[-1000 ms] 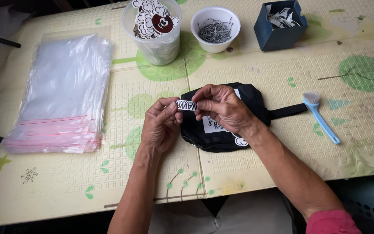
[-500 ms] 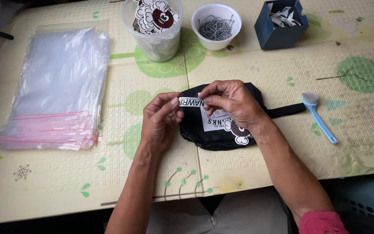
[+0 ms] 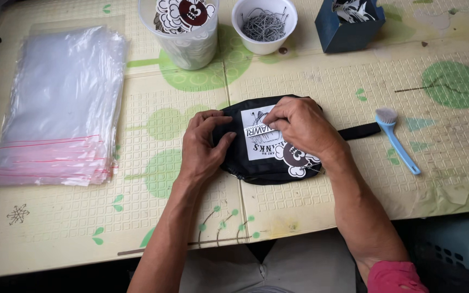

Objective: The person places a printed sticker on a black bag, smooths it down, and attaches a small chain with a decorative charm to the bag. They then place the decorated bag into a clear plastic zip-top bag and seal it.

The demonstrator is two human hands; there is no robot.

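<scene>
At the far left of the table [image 3: 321, 81] lies a stack of clear plastic bags [image 3: 61, 106] with pink strips along the near edge. Behind the work, a translucent cup [image 3: 183, 32] holds round printed stickers, and just to its right stands a white bowl [image 3: 264, 24] of thin metal chains.

In the middle, a black pouch [image 3: 256, 168] lies flat on the table mat, a white label and a round cartoon tag on its face. The left hand [image 3: 202, 146] rests on the pouch's left end, fingers curled over its edge and thumb pressing the fabric, steadying it rather than lifting. The right hand [image 3: 299, 127] covers the pouch's upper right part, fingertips pinched closed on a small white printed strip [image 3: 260, 130] lying across the label.

A black strap [image 3: 359, 131] runs out from under the right hand. Behind it sits a dark blue box [image 3: 348, 32] with paper pieces. Near the strap's end lies a light blue brush [image 3: 398, 142]
</scene>
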